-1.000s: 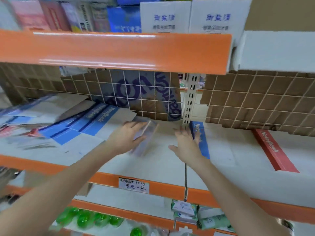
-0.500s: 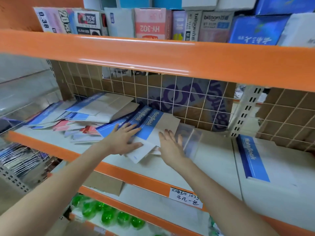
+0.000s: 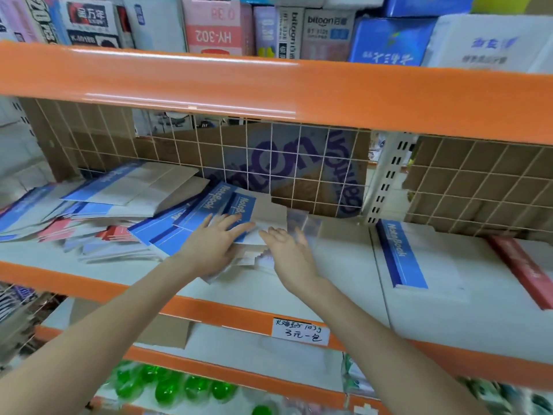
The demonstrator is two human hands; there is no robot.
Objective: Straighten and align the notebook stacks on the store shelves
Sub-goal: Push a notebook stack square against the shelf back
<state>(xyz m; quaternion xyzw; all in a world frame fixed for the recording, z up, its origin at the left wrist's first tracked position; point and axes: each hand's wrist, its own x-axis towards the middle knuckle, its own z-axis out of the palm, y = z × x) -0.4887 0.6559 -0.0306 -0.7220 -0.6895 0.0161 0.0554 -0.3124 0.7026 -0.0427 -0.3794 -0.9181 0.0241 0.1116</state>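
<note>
Head cam shows both hands have shifted over from the right-hand bay, where they were a second ago, to the messy pile of blue notebooks (image 3: pixel 209 211) in the middle shelf bay, and compared with half a second back they've barely moved, just settled a bit deeper onto the pile. Left hand (image 3: pixel 214 245) lies flat on the blue covers with fingers spread, so that grip is released, pressing rather than grasping. Right hand (image 3: pixel 288 253) is also flat and loose, fingers straight at the right edge of the pile next to a clear plastic sleeve (image 3: pixel 302 226); nothing's pinched there either. My read: the squaring-up of this fanned stack is only just starting, since the covers are still splayed at all angles, and the pile further left (image 3: pixel 119 190) looks just as scattered. Off to the right a lone blue notebook (image 3: pixel 401 256) and a red one (image 3: pixel 520 271) lie flat and look tidy-ish. Readable stuff: "NoteBook" on the blue spines, "HY-302" upside down on a pink box (image 3: pixel 214 28) up top, "bitoon" on a grey box (image 3: pixel 326 31), and a handwritten price tag (image 3: pixel 300 330) ending in "3元一包".
</note>
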